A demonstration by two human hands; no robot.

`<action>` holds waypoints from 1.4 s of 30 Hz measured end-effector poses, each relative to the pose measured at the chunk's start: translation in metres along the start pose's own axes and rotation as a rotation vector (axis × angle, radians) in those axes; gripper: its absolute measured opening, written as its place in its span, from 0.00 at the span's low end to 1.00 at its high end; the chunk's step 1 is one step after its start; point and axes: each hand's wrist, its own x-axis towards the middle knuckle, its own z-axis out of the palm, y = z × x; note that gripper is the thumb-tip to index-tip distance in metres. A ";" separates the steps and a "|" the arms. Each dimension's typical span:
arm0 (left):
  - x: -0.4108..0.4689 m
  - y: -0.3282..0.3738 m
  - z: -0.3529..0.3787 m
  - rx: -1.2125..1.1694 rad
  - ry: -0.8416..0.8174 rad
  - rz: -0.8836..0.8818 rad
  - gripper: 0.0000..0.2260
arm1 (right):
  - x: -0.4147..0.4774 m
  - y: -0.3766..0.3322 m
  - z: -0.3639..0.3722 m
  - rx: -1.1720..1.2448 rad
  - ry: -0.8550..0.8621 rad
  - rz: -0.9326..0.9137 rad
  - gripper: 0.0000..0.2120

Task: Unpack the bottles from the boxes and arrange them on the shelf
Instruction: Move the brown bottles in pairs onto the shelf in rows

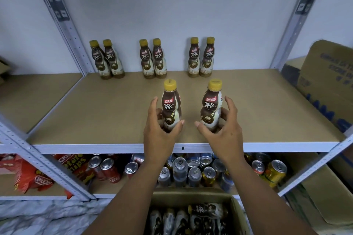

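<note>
Head view: from where I stand, both forearms reach up from the bottom of the frame toward a metal rack.
box (191,194): open cardboard, bottom centre, nearest of all.
boxed bottles (208,209): brown-and-cream with yellow caps, lying on their sides inside the box; the lower ones are blurred.
cans (180,168): a crowd of drink cans on the lower level, centre, just past the box.
chip bags (80,164): red packets on that same level, lower left.
left hand (160,129): curled round the lower half of the left bottle, thumb across the front, fingers behind, index finger raised beside it.
right hand (223,131): wrapped the same way round the right bottle, thumb low in front, index finger lifted off to the side.
left bottle (171,107): upright, centre of the frame, at the front of the shelf, label facing out.
right bottle (211,107): upright, just right of it, a gap between the two.
shelf (95,112): tan board with a white front edge, across the middle.
back bottles (152,59): six upright along the rear edge in three spaced pairs.
carton (328,74): large cardboard, blue print, right edge.
uprights (66,25): grey perforated posts, upper left and upper right.
wall (172,5): plain pale, behind everything.
</note>
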 end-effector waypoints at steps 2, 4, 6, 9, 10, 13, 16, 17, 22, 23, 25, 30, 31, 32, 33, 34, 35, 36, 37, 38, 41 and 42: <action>-0.001 0.001 0.000 -0.007 0.001 0.001 0.44 | 0.000 0.000 0.003 -0.015 0.029 -0.011 0.49; -0.002 0.002 0.000 -0.008 0.009 0.011 0.43 | 0.000 0.000 0.005 -0.052 0.060 -0.026 0.49; -0.002 0.001 0.001 0.004 0.020 0.034 0.41 | 0.000 -0.001 0.005 -0.119 0.087 -0.059 0.47; -0.002 -0.001 0.000 0.022 0.017 0.060 0.40 | -0.001 -0.001 0.005 -0.197 0.123 -0.096 0.45; -0.002 -0.001 0.000 0.022 0.017 0.060 0.40 | -0.001 -0.001 0.005 -0.204 0.128 -0.100 0.44; -0.003 0.000 0.000 0.015 0.018 0.056 0.41 | -0.001 0.000 0.006 -0.203 0.135 -0.113 0.42; -0.003 0.002 0.000 0.014 0.022 0.054 0.41 | -0.001 0.000 0.005 -0.164 0.117 -0.104 0.41; -0.003 0.002 0.000 0.009 0.021 0.053 0.42 | -0.001 0.000 0.005 -0.152 0.107 -0.103 0.41; -0.004 0.003 -0.001 -0.010 -0.004 0.062 0.41 | -0.001 0.001 0.001 -0.160 0.100 -0.094 0.43; -0.003 0.003 -0.002 -0.010 -0.010 0.065 0.41 | -0.001 0.000 0.000 -0.164 0.102 -0.092 0.43; -0.003 0.002 -0.002 -0.024 -0.022 0.054 0.41 | 0.000 -0.001 -0.001 -0.168 0.099 -0.095 0.42; -0.002 0.004 -0.004 -0.058 -0.052 0.033 0.42 | 0.000 -0.003 -0.002 -0.121 0.074 -0.087 0.40; -0.002 0.004 -0.004 -0.059 -0.055 0.035 0.42 | 0.000 -0.003 -0.003 -0.120 0.070 -0.088 0.41; -0.002 0.004 -0.005 -0.060 -0.058 0.038 0.42 | 0.000 -0.003 -0.003 -0.125 0.067 -0.090 0.41; -0.002 0.003 -0.006 -0.060 -0.062 0.043 0.42 | 0.001 -0.002 -0.004 -0.131 0.066 -0.092 0.42; -0.001 0.003 -0.007 -0.055 -0.064 0.051 0.42 | 0.001 -0.002 -0.005 -0.133 0.066 -0.094 0.42; 0.000 0.002 -0.008 -0.042 -0.068 0.058 0.42 | 0.001 -0.002 -0.005 -0.133 0.065 -0.098 0.42; 0.002 0.003 -0.011 -0.022 -0.077 0.065 0.42 | 0.002 -0.002 -0.006 -0.131 0.061 -0.105 0.42; 0.004 0.003 -0.013 -0.004 -0.089 0.071 0.42 | 0.002 -0.002 -0.006 -0.127 0.056 -0.112 0.41; 0.007 0.003 -0.015 0.010 -0.103 0.078 0.42 | 0.002 -0.003 -0.007 -0.119 0.052 -0.116 0.41; 0.010 0.003 -0.018 0.023 -0.131 0.090 0.40 | 0.003 -0.002 -0.007 -0.097 0.042 -0.118 0.40; 0.010 0.003 -0.018 0.017 -0.133 0.088 0.40 | 0.003 -0.001 -0.007 -0.091 0.036 -0.120 0.39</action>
